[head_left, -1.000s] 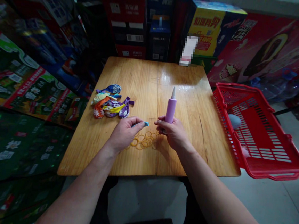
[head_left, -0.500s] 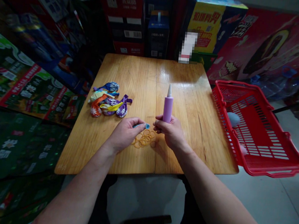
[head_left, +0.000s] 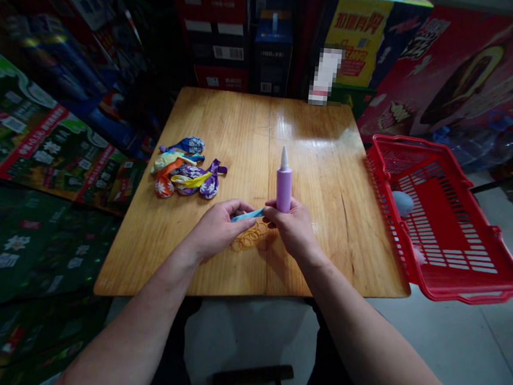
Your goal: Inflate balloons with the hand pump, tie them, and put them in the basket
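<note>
A light blue balloon (head_left: 248, 215) stretches between my two hands above the wooden table (head_left: 226, 124). Its left part is pinched in my left hand (head_left: 221, 226), and my right hand (head_left: 293, 224) has its fingertips at the other end. The same right hand is closed round a purple pump (head_left: 284, 189), held upright with its white nozzle up. Several tan rubber bands (head_left: 248, 237) lie just below the hands, partly hidden by them. To the left rests a pile of patterned deflated balloons (head_left: 188, 177).
A red basket (head_left: 453, 281) stands right of the table, with a grey-blue ball-like thing (head_left: 403, 203) and a pinkish one inside. Stacked boxes (head_left: 272, 56) border the far edge, green cartons (head_left: 12, 255) the left. A stool (head_left: 253, 377) is below the near edge.
My hands have come closer together, and my right fingertips now meet the blue balloon, which is drawn out between them. The pump has shifted slightly left.
</note>
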{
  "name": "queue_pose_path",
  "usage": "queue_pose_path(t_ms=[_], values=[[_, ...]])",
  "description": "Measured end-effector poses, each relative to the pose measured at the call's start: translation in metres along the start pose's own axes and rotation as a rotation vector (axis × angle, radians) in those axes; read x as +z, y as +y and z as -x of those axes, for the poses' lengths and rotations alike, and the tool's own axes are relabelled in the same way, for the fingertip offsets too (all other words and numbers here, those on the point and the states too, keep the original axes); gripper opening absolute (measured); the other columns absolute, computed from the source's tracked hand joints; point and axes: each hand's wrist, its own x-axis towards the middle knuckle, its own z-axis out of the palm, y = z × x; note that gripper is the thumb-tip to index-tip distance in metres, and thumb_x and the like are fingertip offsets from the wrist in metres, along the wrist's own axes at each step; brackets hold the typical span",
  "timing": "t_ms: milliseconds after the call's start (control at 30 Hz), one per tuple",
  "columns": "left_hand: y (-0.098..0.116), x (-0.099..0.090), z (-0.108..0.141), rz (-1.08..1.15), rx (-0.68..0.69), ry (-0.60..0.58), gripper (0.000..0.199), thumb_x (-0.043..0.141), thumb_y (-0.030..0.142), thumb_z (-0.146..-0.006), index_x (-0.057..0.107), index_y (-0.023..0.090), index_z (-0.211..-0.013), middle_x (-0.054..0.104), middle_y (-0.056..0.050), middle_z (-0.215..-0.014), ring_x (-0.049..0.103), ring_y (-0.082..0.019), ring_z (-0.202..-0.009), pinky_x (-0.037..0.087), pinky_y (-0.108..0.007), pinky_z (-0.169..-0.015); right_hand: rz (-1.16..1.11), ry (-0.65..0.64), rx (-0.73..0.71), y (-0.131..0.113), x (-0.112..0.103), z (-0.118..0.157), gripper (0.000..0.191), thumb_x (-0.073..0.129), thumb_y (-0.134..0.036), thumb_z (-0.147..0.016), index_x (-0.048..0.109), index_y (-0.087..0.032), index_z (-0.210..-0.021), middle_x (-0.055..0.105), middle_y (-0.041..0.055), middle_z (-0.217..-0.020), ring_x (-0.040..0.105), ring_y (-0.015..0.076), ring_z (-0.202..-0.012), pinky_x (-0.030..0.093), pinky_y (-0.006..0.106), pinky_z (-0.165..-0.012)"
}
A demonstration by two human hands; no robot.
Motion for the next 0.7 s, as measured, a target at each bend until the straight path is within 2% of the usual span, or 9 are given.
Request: queue_pose_path(t_ms=[100, 167, 300, 333, 367, 467, 533, 600, 700], values=[[-0.004, -0.013, -0.002, 0.048, -0.062, 0.005, 0.025, 0.081, 0.039, -0.083, 0.076, 0.019, -0.097, 0.074, -0.005, -0.089, 0.067, -0.017, -0.073, 0.051, -0.027, -0.064, -0.050, 0.027, -0.005, -0.003, -0.011, -0.007, 0.024, 0.082, -0.031, -0.071, 0.069, -0.018, -0.086, 0.067, 0.0015, -0.070, 0.065, 0.0160, -0.064, 0.047, 0.030, -0.059], [-0.007, -0.020, -0.006, 0.051, -0.086, 0.091, 0.025, 0.077, 0.041, -0.085, 0.076, 0.018, -0.093, 0.072, -0.005, -0.079, 0.063, -0.015, -0.063, 0.048, -0.027, -0.057, -0.075, -0.002, 0.011, -0.004, -0.015, -0.009, 0.025, 0.084, -0.031, -0.071, 0.068, -0.018, -0.084, 0.067, 0.0018, -0.070, 0.064, 0.0157, -0.064, 0.047, 0.029, -0.059], [-0.006, -0.019, -0.009, -0.198, 0.102, 0.548, 0.021, 0.077, 0.037, -0.085, 0.075, 0.018, -0.094, 0.075, -0.007, -0.088, 0.067, -0.017, -0.070, 0.051, -0.029, -0.062, -0.106, -0.018, 0.070, 0.000, -0.009, -0.007, 0.028, 0.086, -0.033, -0.070, 0.066, -0.019, -0.083, 0.065, 0.0007, -0.069, 0.064, 0.0153, -0.063, 0.046, 0.029, -0.058], [-0.004, -0.014, -0.008, -0.226, 0.125, 0.596, 0.022, 0.076, 0.040, -0.086, 0.075, 0.018, -0.092, 0.075, -0.007, -0.089, 0.067, -0.017, -0.070, 0.051, -0.028, -0.061, -0.108, -0.018, 0.084, 0.001, -0.006, -0.006, 0.029, 0.087, -0.034, -0.069, 0.066, -0.019, -0.083, 0.065, 0.0005, -0.069, 0.064, 0.0156, -0.064, 0.046, 0.029, -0.058], [-0.002, -0.008, -0.006, -0.207, 0.103, 0.569, 0.027, 0.074, 0.045, -0.088, 0.074, 0.018, -0.089, 0.075, -0.008, -0.088, 0.066, -0.016, -0.066, 0.050, -0.028, -0.058, -0.109, -0.019, 0.089, 0.003, -0.002, -0.005, 0.031, 0.088, -0.035, -0.069, 0.065, -0.019, -0.083, 0.065, 0.0003, -0.069, 0.064, 0.0158, -0.064, 0.046, 0.029, -0.058], [0.001, 0.013, 0.001, 0.126, -0.186, 0.201, 0.048, 0.068, 0.062, -0.089, 0.072, 0.015, -0.082, 0.073, -0.009, -0.076, 0.056, -0.012, -0.045, 0.035, -0.024, -0.040, -0.110, -0.062, 0.060, 0.003, 0.006, -0.001, 0.034, 0.090, -0.038, -0.069, 0.066, -0.019, -0.082, 0.064, -0.0007, -0.068, 0.060, 0.0140, -0.062, 0.045, 0.028, -0.058], [0.000, 0.025, 0.002, 0.394, -0.331, 0.063, 0.049, 0.073, 0.063, -0.085, 0.072, 0.014, -0.087, 0.071, -0.008, -0.077, 0.051, -0.008, -0.042, 0.025, -0.021, -0.036, -0.114, -0.131, 0.027, 0.001, 0.008, 0.001, 0.035, 0.091, -0.041, -0.069, 0.066, -0.020, -0.079, 0.064, -0.0009, -0.068, 0.056, 0.0127, -0.059, 0.044, 0.029, -0.057], [-0.002, 0.031, 0.001, 0.594, -0.369, 0.051, 0.043, 0.081, 0.055, -0.080, 0.074, 0.014, -0.094, 0.069, -0.004, -0.077, 0.046, -0.004, -0.043, 0.020, -0.017, -0.036, -0.110, -0.201, -0.003, -0.002, 0.009, 0.004, 0.035, 0.092, -0.042, -0.070, 0.066, -0.020, -0.077, 0.064, -0.0005, -0.069, 0.055, 0.0125, -0.060, 0.044, 0.029, -0.058], [-0.005, 0.031, -0.004, 0.715, -0.323, 0.154, 0.036, 0.091, 0.039, -0.073, 0.077, 0.013, -0.093, 0.062, 0.000, -0.071, 0.045, -0.002, -0.049, 0.024, -0.013, -0.039, -0.087, -0.251, -0.024, -0.002, 0.009, 0.006, 0.032, 0.092, -0.041, -0.071, 0.069, -0.019, -0.077, 0.064, -0.0004, -0.070, 0.055, 0.0123, -0.062, 0.044, 0.028, -0.060]])
